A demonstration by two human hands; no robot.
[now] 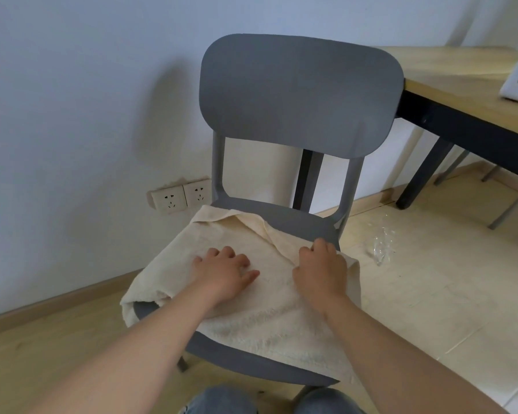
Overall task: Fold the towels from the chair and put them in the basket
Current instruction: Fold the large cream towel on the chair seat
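Towel (266, 324) — one, on one grey chair (299, 94); left hand (225, 273) pressing flat, right hand (320, 268) pinching its fold.

Your hands: left hand (225, 273) and right hand (322, 270) bare, forearms bare.
Your legs: blue-grey denim jeans (222, 401), both knees at the bottom edge.

Both your forearms reach forward. Your left hand (225, 274) lies palm down, fingers spread flat; your right hand (322, 268) has its fingers curled, pinching a fold of the towel (266, 315).
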